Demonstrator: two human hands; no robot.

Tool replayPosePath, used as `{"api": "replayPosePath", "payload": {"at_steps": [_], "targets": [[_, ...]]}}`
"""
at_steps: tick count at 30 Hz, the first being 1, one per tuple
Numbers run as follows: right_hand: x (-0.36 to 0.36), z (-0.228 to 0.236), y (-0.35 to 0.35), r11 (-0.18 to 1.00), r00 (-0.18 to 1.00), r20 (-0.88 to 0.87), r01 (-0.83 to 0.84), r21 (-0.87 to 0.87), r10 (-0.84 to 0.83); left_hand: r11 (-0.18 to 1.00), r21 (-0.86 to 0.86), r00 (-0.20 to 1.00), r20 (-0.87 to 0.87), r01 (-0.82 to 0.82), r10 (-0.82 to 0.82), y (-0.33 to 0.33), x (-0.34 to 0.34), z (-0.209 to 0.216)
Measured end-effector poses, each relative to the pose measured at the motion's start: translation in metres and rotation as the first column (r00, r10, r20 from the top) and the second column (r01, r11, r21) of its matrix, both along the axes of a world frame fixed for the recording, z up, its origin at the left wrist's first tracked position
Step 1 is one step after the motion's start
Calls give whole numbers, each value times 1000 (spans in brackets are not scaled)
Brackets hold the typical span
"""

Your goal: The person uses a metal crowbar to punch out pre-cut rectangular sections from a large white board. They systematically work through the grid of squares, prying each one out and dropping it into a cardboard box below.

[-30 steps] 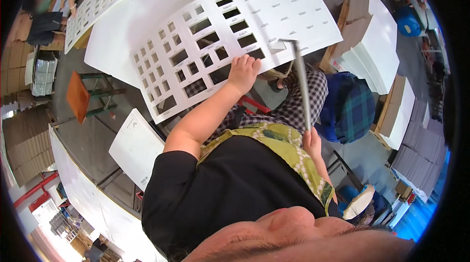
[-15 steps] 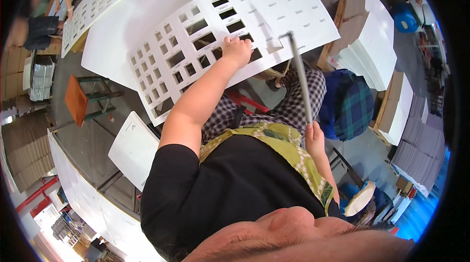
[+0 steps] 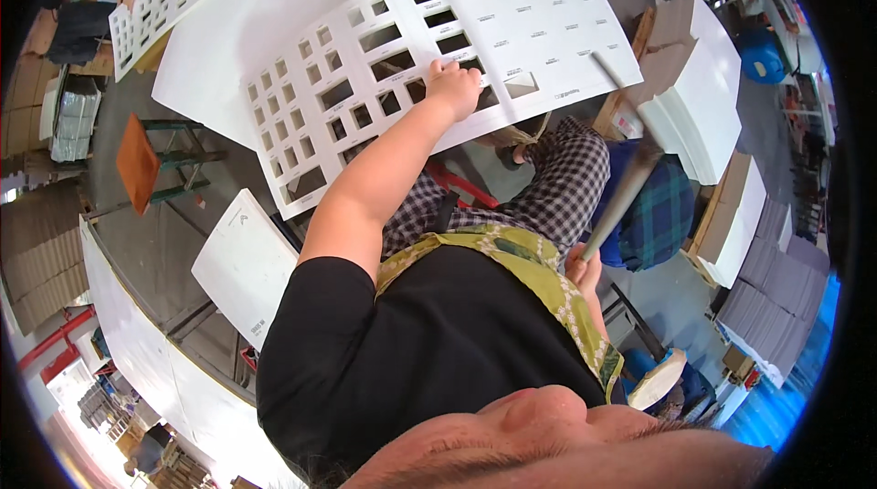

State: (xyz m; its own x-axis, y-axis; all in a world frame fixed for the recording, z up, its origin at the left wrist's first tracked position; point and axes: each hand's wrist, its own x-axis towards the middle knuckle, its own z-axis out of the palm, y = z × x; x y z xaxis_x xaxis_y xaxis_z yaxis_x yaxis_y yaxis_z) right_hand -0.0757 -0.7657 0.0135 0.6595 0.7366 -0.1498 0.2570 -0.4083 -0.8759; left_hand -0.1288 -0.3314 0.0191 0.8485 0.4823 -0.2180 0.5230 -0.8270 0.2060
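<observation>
A large white board (image 3: 548,18) with rows of rectangular cut-outs on its left part and small printed marks on its right part lies across the work surface. My left hand (image 3: 454,91) rests on it, fingers curled over a strip beside an opening. To the right of that hand, one small white flap (image 3: 522,84) sits tilted in its opening. My right hand (image 3: 585,268), low on the right, is closed round the lower end of a long grey hammer-like rod (image 3: 614,207). Motion blurs the rod's upper end, which crosses the board's right corner.
Stacks of white sheets (image 3: 699,96) stand at the right, above a blue plaid-covered seat (image 3: 662,201). An orange-topped stool (image 3: 137,163) and a white panel (image 3: 242,260) are at the left. Another cut-out board (image 3: 178,0) lies far left, near another person.
The rod has swung away from the board near my left hand and now leans further right. The left hand keeps its place on the board. The view has shifted slightly.
</observation>
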Motion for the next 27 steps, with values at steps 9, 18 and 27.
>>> {"api": "replayPosePath", "payload": {"at_steps": [9,18,27], "targets": [[-2,37,31,989,997,50,-47,-144,55,998,65,1000,19,-4,3,4,-7,-5],[-6,47,34,989,992,113,-36,-143,52,996,84,1000,28,7,-9,3,-7,-8],[0,36,34,979,990,137,-13,-206,42,999,49,1000,28,-9,8,2,-6,-5]]}}
